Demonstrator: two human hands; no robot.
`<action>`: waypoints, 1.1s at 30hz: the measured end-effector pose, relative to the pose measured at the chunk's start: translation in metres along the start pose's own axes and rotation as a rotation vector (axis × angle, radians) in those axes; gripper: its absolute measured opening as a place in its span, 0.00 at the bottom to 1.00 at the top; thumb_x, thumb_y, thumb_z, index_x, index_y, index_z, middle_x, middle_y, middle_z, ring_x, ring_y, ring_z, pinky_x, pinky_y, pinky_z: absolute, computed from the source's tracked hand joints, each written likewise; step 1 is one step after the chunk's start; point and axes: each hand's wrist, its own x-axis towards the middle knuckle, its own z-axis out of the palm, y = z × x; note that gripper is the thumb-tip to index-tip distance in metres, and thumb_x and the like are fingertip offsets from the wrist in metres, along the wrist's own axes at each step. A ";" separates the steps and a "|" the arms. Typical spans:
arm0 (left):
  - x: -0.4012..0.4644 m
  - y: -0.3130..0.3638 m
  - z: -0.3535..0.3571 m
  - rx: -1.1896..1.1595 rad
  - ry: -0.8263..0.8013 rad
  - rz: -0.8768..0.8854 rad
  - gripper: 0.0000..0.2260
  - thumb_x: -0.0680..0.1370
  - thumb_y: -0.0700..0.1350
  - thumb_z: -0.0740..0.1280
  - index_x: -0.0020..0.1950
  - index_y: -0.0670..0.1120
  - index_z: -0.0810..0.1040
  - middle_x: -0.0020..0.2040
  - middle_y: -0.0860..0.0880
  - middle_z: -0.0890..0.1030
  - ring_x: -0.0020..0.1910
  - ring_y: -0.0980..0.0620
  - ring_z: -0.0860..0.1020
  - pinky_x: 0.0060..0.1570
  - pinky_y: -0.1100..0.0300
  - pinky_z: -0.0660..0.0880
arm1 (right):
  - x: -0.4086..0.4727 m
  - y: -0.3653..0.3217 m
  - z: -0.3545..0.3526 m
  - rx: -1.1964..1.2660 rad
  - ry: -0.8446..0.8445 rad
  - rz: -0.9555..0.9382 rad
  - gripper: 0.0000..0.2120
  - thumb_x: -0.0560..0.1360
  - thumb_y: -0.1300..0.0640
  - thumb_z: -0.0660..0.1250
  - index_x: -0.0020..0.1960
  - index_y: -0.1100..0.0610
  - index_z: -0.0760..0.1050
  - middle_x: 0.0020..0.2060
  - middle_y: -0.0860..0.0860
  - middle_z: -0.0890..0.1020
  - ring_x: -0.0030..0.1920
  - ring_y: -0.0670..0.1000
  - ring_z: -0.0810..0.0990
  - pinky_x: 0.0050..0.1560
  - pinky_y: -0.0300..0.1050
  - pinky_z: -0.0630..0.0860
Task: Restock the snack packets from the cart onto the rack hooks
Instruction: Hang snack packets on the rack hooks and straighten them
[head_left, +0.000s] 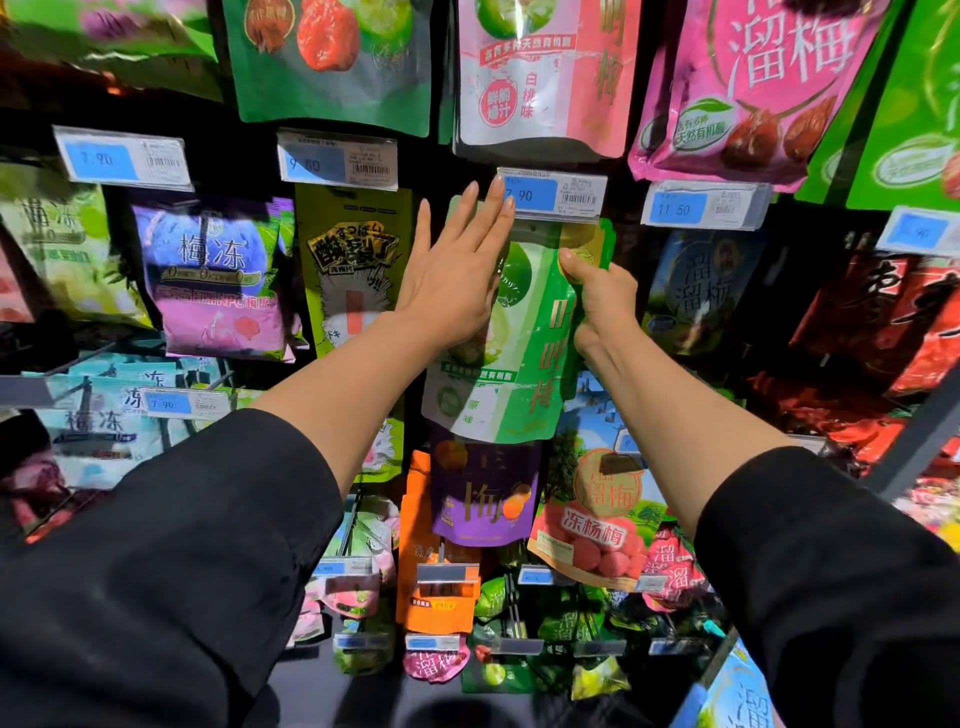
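A green and white snack packet (519, 364) hangs in the middle of the rack, just under a blue price tag (550, 196) reading 7.90. My left hand (457, 270) lies flat against the packet's upper left face, fingers spread and reaching up to the tag. My right hand (597, 296) pinches the packet's upper right edge between thumb and fingers. The hook itself is hidden behind the tag and the packet's top.
Packets fill the hooks all around: a yellow-green one (348, 270) at left, a purple one (483, 493) below, a blue one (701, 291) at right, a pink and white one (540, 78) above. Price tags stick out from the hook ends. The cart is out of view.
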 end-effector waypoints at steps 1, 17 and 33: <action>0.000 0.000 0.000 0.005 -0.001 0.002 0.32 0.80 0.47 0.59 0.79 0.47 0.45 0.79 0.49 0.42 0.78 0.47 0.42 0.73 0.39 0.41 | 0.000 0.003 -0.002 0.028 -0.004 0.023 0.05 0.71 0.69 0.70 0.41 0.61 0.79 0.31 0.52 0.84 0.33 0.50 0.83 0.38 0.45 0.81; 0.000 0.001 -0.001 0.074 0.022 0.016 0.31 0.80 0.49 0.58 0.79 0.45 0.47 0.79 0.47 0.45 0.78 0.44 0.42 0.73 0.39 0.40 | 0.008 -0.010 0.002 0.123 -0.038 0.069 0.04 0.73 0.69 0.68 0.43 0.62 0.79 0.35 0.56 0.83 0.36 0.55 0.83 0.45 0.53 0.82; -0.001 0.004 -0.001 -0.001 -0.015 -0.019 0.33 0.80 0.45 0.60 0.79 0.45 0.43 0.79 0.48 0.40 0.78 0.49 0.42 0.73 0.41 0.38 | 0.021 -0.016 0.003 -0.245 0.071 -0.106 0.09 0.72 0.71 0.67 0.38 0.59 0.77 0.33 0.52 0.79 0.31 0.46 0.77 0.28 0.35 0.73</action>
